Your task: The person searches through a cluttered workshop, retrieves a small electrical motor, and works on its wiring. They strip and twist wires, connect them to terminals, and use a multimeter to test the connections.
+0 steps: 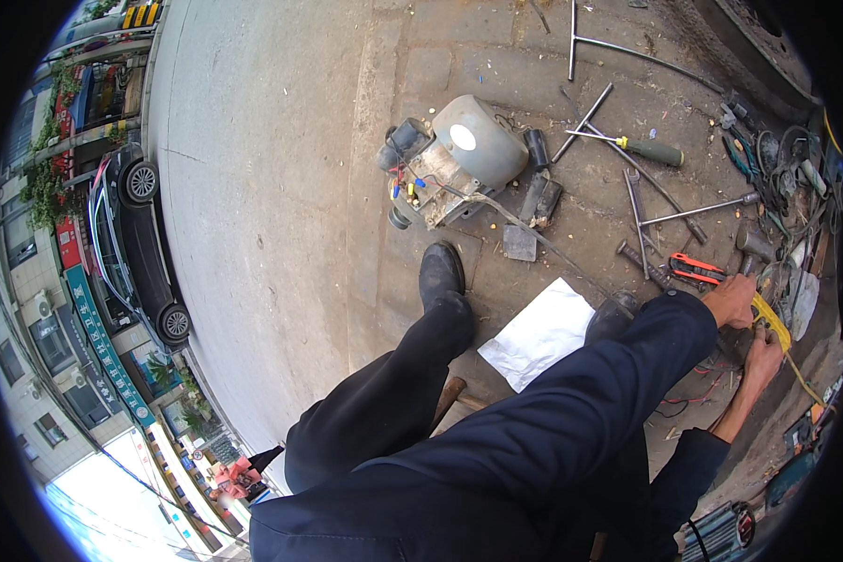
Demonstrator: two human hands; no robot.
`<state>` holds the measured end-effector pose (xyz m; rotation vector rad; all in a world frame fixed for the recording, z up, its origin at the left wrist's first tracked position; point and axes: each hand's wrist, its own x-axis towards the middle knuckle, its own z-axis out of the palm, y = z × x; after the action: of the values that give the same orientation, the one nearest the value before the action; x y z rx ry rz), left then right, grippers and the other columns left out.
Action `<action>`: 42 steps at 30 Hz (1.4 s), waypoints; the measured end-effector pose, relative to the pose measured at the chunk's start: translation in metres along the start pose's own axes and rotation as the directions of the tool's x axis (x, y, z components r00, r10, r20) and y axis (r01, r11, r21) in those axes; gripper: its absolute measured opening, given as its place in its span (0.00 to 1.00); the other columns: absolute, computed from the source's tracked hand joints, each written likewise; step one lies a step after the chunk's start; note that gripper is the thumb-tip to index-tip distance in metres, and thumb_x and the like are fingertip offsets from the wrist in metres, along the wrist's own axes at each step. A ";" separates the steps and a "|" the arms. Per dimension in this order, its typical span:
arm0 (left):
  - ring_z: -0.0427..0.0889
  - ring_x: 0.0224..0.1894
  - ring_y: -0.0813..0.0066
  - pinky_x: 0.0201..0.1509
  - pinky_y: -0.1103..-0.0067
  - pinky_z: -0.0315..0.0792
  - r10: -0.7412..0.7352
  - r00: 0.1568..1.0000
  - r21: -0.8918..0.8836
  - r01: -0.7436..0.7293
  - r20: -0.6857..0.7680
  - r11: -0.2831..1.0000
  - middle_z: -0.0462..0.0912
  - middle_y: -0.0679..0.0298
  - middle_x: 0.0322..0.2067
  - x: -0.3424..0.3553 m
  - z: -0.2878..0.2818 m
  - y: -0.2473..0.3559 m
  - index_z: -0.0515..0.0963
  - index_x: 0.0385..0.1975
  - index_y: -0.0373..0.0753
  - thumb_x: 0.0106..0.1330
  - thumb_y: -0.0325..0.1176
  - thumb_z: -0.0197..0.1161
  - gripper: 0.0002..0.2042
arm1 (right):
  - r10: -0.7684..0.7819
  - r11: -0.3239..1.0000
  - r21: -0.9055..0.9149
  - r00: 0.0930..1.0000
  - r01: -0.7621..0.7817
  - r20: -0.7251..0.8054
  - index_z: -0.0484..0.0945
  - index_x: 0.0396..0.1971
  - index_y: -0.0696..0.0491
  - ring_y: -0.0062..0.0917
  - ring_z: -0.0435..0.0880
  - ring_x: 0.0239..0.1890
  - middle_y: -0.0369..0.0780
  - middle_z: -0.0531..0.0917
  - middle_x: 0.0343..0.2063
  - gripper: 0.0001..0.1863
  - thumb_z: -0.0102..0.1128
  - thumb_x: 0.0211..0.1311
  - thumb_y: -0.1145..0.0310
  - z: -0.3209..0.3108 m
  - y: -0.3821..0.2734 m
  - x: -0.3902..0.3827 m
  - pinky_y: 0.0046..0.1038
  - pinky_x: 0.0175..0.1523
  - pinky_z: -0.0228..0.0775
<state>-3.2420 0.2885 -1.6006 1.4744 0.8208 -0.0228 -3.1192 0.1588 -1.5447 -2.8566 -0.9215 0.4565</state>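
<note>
At the far right, among a heap of tools, both my hands are close together on a long yellow object (771, 319); its kind is hard to make out, and a thin yellow strip (802, 382) runs down from it. My left hand (732, 302) is closed at its upper end, with the fingertips partly hidden. Just below, my right hand (764, 354) has its fingers curled against the yellow object's lower side. Beside my left hand lies a pair of orange-and-black handled pliers (697, 269). Dark cables and small parts surround both hands.
A grey motor unit (480, 140) with loose capped wires stands on the paving ahead of my boot (441, 271). Right of it lie T-handle wrenches (585, 122) and a green-handled screwdriver (656, 151). White paper (537, 334) lies nearer. A dark car (133, 248) is parked across the road.
</note>
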 end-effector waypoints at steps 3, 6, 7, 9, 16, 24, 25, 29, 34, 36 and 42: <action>0.82 0.57 0.33 0.61 0.58 0.79 0.007 1.000 0.017 -0.007 -0.002 1.000 0.83 0.29 0.48 0.000 0.001 -0.001 0.69 0.61 0.15 0.53 0.23 0.62 0.32 | 0.003 1.000 -0.009 1.000 -0.003 -0.008 0.82 0.41 0.65 0.55 0.81 0.35 0.59 0.83 0.32 0.21 0.62 0.70 0.58 0.001 0.001 0.001 0.44 0.44 0.72; 0.82 0.56 0.32 0.60 0.58 0.79 0.030 1.000 -0.001 -0.030 -0.006 1.000 0.83 0.29 0.48 0.000 0.001 -0.001 0.70 0.59 0.15 0.53 0.23 0.62 0.30 | 0.020 1.000 0.023 1.000 -0.020 0.001 0.82 0.41 0.65 0.51 0.83 0.35 0.57 0.84 0.32 0.21 0.63 0.70 0.58 0.003 0.003 0.002 0.43 0.44 0.72; 0.82 0.56 0.32 0.60 0.58 0.79 0.031 1.000 -0.002 -0.031 -0.005 1.000 0.83 0.29 0.48 0.000 0.001 -0.001 0.71 0.58 0.16 0.53 0.23 0.62 0.30 | 0.009 1.000 0.019 1.000 -0.009 -0.005 0.83 0.41 0.65 0.50 0.83 0.34 0.57 0.85 0.32 0.21 0.63 0.70 0.58 0.004 0.004 0.002 0.43 0.44 0.72; 0.82 0.56 0.32 0.60 0.57 0.79 0.012 1.000 -0.004 -0.012 0.000 1.000 0.83 0.29 0.48 0.000 0.001 -0.001 0.72 0.57 0.16 0.52 0.22 0.62 0.28 | 0.012 1.000 0.016 1.000 -0.012 -0.013 0.83 0.41 0.65 0.48 0.84 0.34 0.56 0.85 0.32 0.21 0.63 0.70 0.57 0.004 0.005 0.002 0.42 0.44 0.72; 0.83 0.55 0.32 0.59 0.57 0.79 0.035 0.999 -0.007 -0.035 -0.031 0.999 0.83 0.29 0.46 -0.001 0.001 0.000 0.73 0.54 0.17 0.52 0.22 0.62 0.27 | 0.024 1.000 0.006 0.999 -0.024 0.025 0.82 0.41 0.66 0.51 0.83 0.35 0.57 0.85 0.32 0.21 0.63 0.69 0.58 0.001 0.000 0.002 0.43 0.44 0.72; 0.83 0.54 0.32 0.58 0.57 0.79 0.041 0.995 -0.014 -0.042 -0.095 0.999 0.84 0.29 0.46 -0.001 0.005 -0.001 0.75 0.50 0.18 0.51 0.23 0.62 0.24 | 0.122 0.988 0.104 0.989 -0.114 -0.080 0.85 0.43 0.63 0.44 0.84 0.37 0.52 0.87 0.34 0.22 0.64 0.68 0.54 -0.013 0.008 -0.015 0.39 0.49 0.74; 0.83 0.54 0.33 0.59 0.57 0.80 0.055 0.995 -0.008 -0.056 -0.087 0.998 0.84 0.31 0.47 -0.001 0.005 -0.001 0.75 0.51 0.19 0.52 0.25 0.63 0.24 | 0.100 0.992 0.082 0.993 -0.094 -0.071 0.85 0.43 0.62 0.43 0.84 0.38 0.52 0.87 0.34 0.22 0.64 0.68 0.54 -0.014 0.010 -0.015 0.39 0.49 0.74; 0.84 0.55 0.36 0.59 0.59 0.80 0.039 0.998 0.025 -0.038 -0.046 0.999 0.84 0.33 0.48 0.002 0.003 -0.001 0.76 0.53 0.21 0.54 0.28 0.65 0.25 | 0.074 0.995 0.066 0.994 -0.069 -0.080 0.85 0.43 0.62 0.41 0.84 0.37 0.51 0.87 0.34 0.22 0.64 0.68 0.54 -0.011 0.016 -0.012 0.39 0.49 0.74; 0.83 0.56 0.36 0.60 0.59 0.80 0.021 0.999 0.016 -0.020 -0.038 1.000 0.84 0.34 0.49 0.003 0.005 -0.001 0.76 0.54 0.21 0.54 0.27 0.66 0.26 | 0.089 0.996 0.029 0.995 -0.087 -0.048 0.85 0.44 0.62 0.43 0.85 0.39 0.54 0.87 0.35 0.23 0.64 0.68 0.54 -0.008 0.017 -0.010 0.40 0.50 0.74; 0.82 0.57 0.36 0.62 0.60 0.79 -0.006 0.999 0.021 0.007 -0.035 1.000 0.84 0.34 0.51 0.004 0.006 -0.002 0.76 0.54 0.22 0.54 0.27 0.66 0.26 | 0.098 0.995 0.015 0.994 -0.098 -0.044 0.85 0.44 0.63 0.44 0.85 0.39 0.54 0.87 0.36 0.24 0.64 0.68 0.53 -0.007 0.018 -0.010 0.40 0.51 0.74; 0.83 0.55 0.33 0.59 0.58 0.80 0.014 0.998 0.017 -0.013 -0.058 1.000 0.84 0.30 0.47 0.002 0.005 0.000 0.74 0.52 0.19 0.53 0.23 0.64 0.24 | 0.085 0.996 0.027 0.996 -0.084 -0.041 0.85 0.45 0.63 0.46 0.86 0.42 0.55 0.87 0.38 0.25 0.63 0.68 0.52 -0.006 0.020 -0.009 0.41 0.52 0.74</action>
<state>-3.2385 0.2848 -1.6023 1.5023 0.8592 0.0231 -3.1130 0.1369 -1.5406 -2.8795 -0.7847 0.4115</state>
